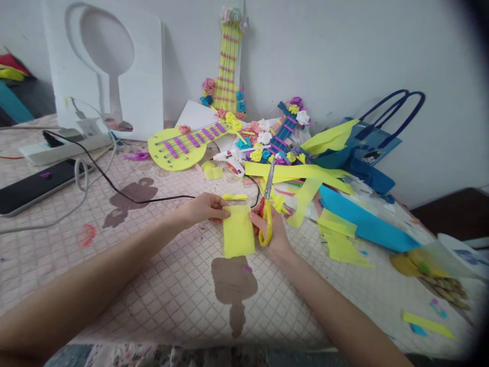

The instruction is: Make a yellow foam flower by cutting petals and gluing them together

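Two bare forearms (95,270) reach in from the lower corners over a quilted tablecloth (171,300). At far left, a dark-screened phone (42,188) lies below a white power strip (42,153), near a white board (148,76) with a rounded cutout. A yellow guitar (181,160) banded in purple lies at an angle to the right of the board. Near the table's middle, the left hand (204,211) pinches the upper left corner of a yellow paper (239,234), thumb and fingers closed. The paper hangs between the hands, a bright, matte, upright rectangle with faint wrinkles, its edges slightly uneven, its lower edge just above a brown patch (234,283) on the cloth. The right hand (277,234) closes around the scissors (268,208), red and yellow handles low, blades pointing away, while its thumb touches the paper's right edge. Farther right stretches a blue strip (367,219), with a blue bag (387,145) behind it.
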Demonstrator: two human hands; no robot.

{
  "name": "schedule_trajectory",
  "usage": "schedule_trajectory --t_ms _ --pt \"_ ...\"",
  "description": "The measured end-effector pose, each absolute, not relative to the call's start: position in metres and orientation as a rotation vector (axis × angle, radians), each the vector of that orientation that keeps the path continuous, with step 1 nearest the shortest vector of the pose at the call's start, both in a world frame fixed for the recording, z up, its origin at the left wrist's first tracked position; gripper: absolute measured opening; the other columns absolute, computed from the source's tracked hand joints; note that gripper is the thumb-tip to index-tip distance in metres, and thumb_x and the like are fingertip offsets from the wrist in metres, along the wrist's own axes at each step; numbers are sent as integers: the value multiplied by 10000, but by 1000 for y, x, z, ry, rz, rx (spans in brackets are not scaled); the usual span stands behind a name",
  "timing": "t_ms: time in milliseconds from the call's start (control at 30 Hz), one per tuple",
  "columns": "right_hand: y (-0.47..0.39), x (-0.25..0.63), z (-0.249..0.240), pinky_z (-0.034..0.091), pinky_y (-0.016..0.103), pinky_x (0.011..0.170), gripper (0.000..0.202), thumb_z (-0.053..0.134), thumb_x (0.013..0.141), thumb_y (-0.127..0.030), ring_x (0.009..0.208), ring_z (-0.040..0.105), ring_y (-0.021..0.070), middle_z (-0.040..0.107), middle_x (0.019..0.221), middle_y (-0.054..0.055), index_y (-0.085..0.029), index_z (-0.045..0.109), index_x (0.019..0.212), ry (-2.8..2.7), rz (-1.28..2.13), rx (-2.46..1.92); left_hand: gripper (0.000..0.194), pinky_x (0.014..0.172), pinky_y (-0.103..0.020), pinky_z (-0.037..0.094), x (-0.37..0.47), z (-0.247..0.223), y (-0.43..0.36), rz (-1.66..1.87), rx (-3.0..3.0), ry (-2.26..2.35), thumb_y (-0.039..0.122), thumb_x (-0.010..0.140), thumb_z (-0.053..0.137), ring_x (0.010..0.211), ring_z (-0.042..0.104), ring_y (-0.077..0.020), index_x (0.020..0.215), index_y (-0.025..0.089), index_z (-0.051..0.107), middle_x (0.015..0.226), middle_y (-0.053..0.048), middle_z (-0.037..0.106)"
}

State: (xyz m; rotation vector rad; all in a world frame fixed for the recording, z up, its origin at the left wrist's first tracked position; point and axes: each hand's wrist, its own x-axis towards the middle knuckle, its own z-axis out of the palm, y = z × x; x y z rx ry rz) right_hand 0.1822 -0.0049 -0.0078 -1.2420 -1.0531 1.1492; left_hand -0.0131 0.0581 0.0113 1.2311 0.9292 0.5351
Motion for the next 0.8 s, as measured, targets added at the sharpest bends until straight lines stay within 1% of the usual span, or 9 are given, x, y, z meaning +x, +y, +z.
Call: schedule_trajectory --t_ms 100,167,233,300,367,433,600,700,800 --pt "-1 189 -6 316 221 427 301 700 683 -406 438 388 83 474 557 -72 -209 490 773 -1171 1122 -1305 251 593 -225 491 -22 17 63 483 1290 929 257 553 803 568 600 -99 716 145 649 662 0 668" --pt "1 197 -4 358 246 485 284 695 685 -404 497 436 106 516 607 -45 -203 515 775 -1350 991 -1415 244 561 -217 476 -29 24 65 380 1349 879 281 559 803 546 590 -101 712 155 661 641 0 668" --pt "2 204 -2 410 288 579 258 681 696 -375 600 507 148 573 692 -7 -193 557 830 -1585 776 -1545 241 539 -220 464 -34 30 65 275 1385 807 305 567 801 527 578 -106 709 158 673 617 -7 668" --pt "1 209 -1 443 347 700 280 654 714 -326 755 564 206 621 832 48 -178 584 940 -1804 529 -1633 237 530 -216 455 -36 35 64 219 1398 755 315 575 801 522 572 -106 712 161 682 617 -12 671" --pt "0 211 -3 439 393 814 334 618 734 -276 923 566 252 616 995 106 -156 581 1044 -1950 337 -1668 231 527 -205 449 -36 38 62 213 1395 736 314 583 801 525 570 -98 710 162 683 623 -9 671" --pt "-1 211 -6 424 410 886 357 595 750 -250 1021 544 271 586 1089 142 -136 577 1088 -2020 226 -1695 235 527 -195 451 -34 38 61 226 1382 743 313 584 804 526 569 -90 711 160 678 624 -5 669" --pt "-4 210 -4 428 418 920 359 568 790 -250 1056 541 288 585 1105 170 -110 576 1121 -2095 115 -1744 269 526 -194 467 -32 36 61 276 1354 765 318 570 815 523 577 -88 713 149 663 620 -2 666" --pt "-7 210 2 447 415 880 338 561 810 -273 1021 560 297 607 1064 179 -97 589 1097 -2137 73 -1787 249 527 -191 467 -32 36 61 306 1347 747 306 602 802 519 576 -80 723 147 653 632 2 669" --pt "-7 212 5 463 395 835 333 563 820 -297 951 590 287 629 1014 173 -90 603 1078 -2167 53 -1832 237 551 -187 476 -32 36 61 336 1337 732 281 623 795 546 591 -76 747 142 650 654 9 675"
